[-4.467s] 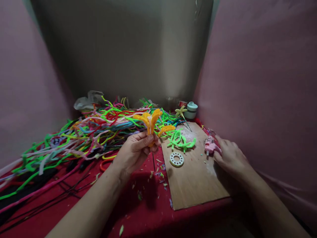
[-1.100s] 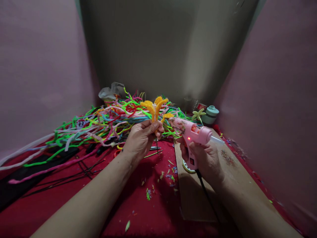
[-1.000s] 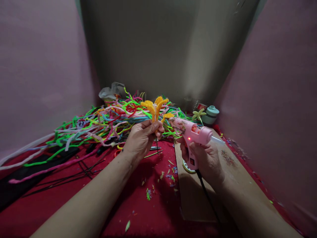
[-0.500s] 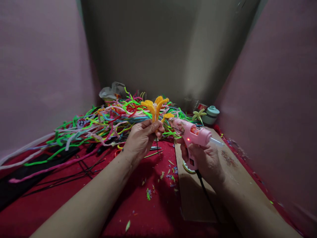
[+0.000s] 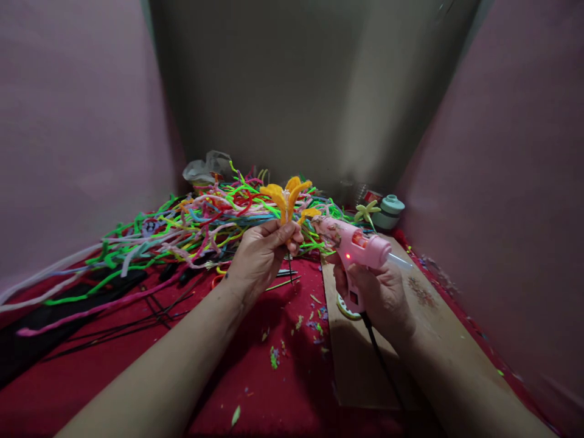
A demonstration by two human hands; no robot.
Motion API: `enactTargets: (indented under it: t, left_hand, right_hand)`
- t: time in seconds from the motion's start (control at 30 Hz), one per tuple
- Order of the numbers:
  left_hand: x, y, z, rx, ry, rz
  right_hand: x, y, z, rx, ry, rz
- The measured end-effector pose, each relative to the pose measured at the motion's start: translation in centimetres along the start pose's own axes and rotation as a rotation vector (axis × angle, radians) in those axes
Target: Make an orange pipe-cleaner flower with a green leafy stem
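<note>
My left hand (image 5: pixel 267 252) pinches the base of an orange pipe-cleaner flower (image 5: pixel 286 198), its petals spread at the top and a dark stem (image 5: pixel 290 267) pointing down below the fingers. A separate orange petal (image 5: pixel 309 213) sticks out to the right, beside the flower. My right hand (image 5: pixel 376 292) is wrapped round the handle of a pink hot glue gun (image 5: pixel 353 240) with a lit red light and a clear glue stick (image 5: pixel 399 261) out of its back. The gun's glue-crusted nozzle faces left, close to the petal; whether they touch I cannot tell.
A tangled heap of coloured pipe cleaners (image 5: pixel 219 213) fills the back and left. Below my right arm lies a brown board (image 5: pixel 365 377). A pale yellow flower (image 5: pixel 366 212) and a teal lidded jar (image 5: pixel 391 210) stand at the back right. Fuzz scraps litter the red cloth (image 5: pixel 264 377).
The glue gun and my right hand have shifted very slightly to the right. My left hand and the flower hold almost still.
</note>
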State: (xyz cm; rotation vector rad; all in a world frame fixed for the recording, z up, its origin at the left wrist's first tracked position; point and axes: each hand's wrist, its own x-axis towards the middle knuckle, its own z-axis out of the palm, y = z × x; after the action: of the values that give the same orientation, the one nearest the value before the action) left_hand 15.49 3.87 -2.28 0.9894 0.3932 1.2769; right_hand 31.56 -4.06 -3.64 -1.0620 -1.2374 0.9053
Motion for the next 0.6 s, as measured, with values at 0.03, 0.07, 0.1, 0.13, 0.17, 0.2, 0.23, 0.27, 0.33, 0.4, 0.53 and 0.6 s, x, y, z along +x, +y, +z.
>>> enactTargets:
  t: [0.03, 0.07, 0.1, 0.13, 0.17, 0.2, 0.23, 0.27, 0.33, 0.4, 0.53, 0.6]
  left_hand:
    - [0.01, -0.01, -0.02, 0.000, -0.004, 0.002]
    - [0.03, -0.01, -0.04, -0.001, -0.006, 0.003]
    - [0.05, -0.01, -0.05, -0.002, -0.006, 0.003]
    - [0.06, 0.00, -0.05, -0.003, -0.004, 0.002]
    - [0.08, 0.02, -0.05, -0.004, -0.001, 0.000]
    - [0.10, 0.04, -0.04, -0.004, 0.001, -0.001]
    - [0.10, 0.06, -0.02, -0.004, 0.001, -0.003]
    - [0.11, 0.08, 0.00, -0.002, 0.000, -0.004]
    - [0.09, 0.11, 0.03, 0.002, 0.001, -0.005]
    - [0.06, 0.13, 0.06, 0.004, 0.005, -0.007]
    - [0.03, 0.13, 0.03, -0.003, 0.010, -0.006]
    - [0.04, 0.12, 0.00, -0.005, 0.012, -0.006]
  right_hand:
    - [0.00, 0.05, -0.03, -0.001, -0.002, 0.001]
    - [-0.01, 0.08, -0.05, -0.004, -0.006, 0.002]
    - [-0.03, 0.10, -0.07, -0.007, -0.009, 0.003]
    - [-0.04, 0.10, -0.08, -0.010, -0.012, 0.005]
    - [-0.06, 0.10, -0.08, -0.012, -0.012, 0.005]
    - [-0.08, 0.11, -0.09, -0.012, -0.015, 0.005]
    - [-0.10, 0.13, -0.09, -0.008, -0.023, 0.002]
    - [-0.12, 0.16, -0.09, -0.004, -0.034, 0.001]
    - [-0.16, 0.25, -0.10, 0.000, -0.050, -0.002]
    - [-0.19, 0.29, -0.08, -0.007, -0.057, -0.007]
    - [-0.21, 0.16, -0.02, -0.036, -0.056, -0.020]
    - [-0.20, 0.14, -0.05, -0.032, -0.054, -0.014]
